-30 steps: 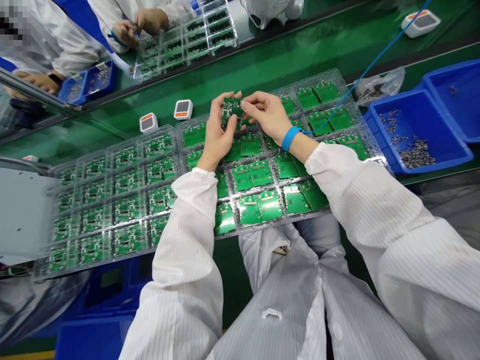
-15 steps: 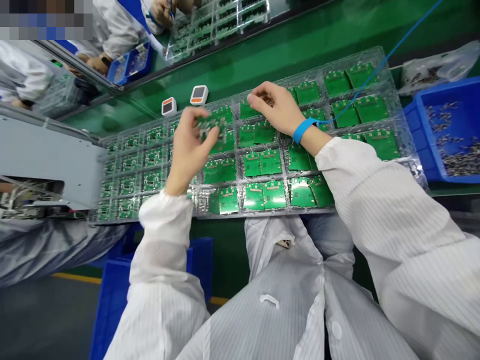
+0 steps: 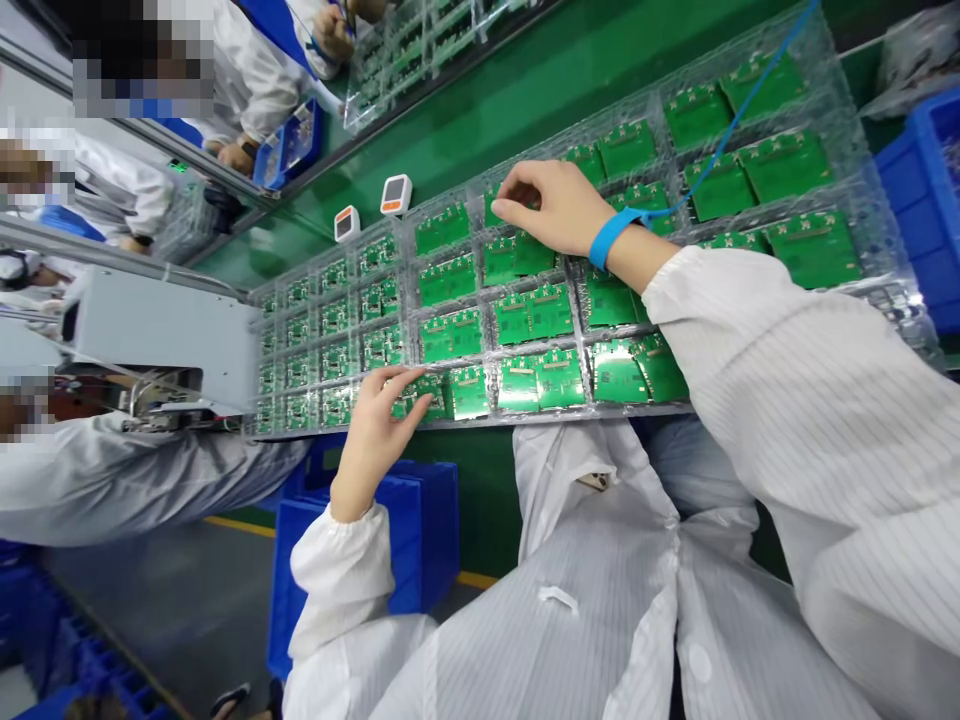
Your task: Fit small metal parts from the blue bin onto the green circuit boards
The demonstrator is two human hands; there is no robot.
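Note:
My left hand (image 3: 379, 430) is at the near edge of a clear plastic tray (image 3: 487, 362). Its thumb and fingers close around a green circuit board (image 3: 433, 392), which is low in a front compartment beside another board (image 3: 470, 392). Farther back, my right hand (image 3: 559, 205) hovers over the upper middle compartments, its thumb and forefinger bent together in a pinch. Whatever may be between those fingertips is too small to make out. A blue wrist strap (image 3: 611, 240) with a cord circles my right wrist. Green boards fill compartments on both sides of my hands.
Two small white-and-orange devices (image 3: 396, 195) stand behind the tray. A blue bin (image 3: 922, 200) is at the right, and blue crates (image 3: 420, 530) are below the bench on the left. A grey machine (image 3: 165, 330) stands left. Co-workers in white sleeves (image 3: 262, 100) work across the bench.
My left hand has come down toward me with the circuit board, from above the tray's middle to a front compartment. My right hand stays over nearly the same spot. The view has shifted.

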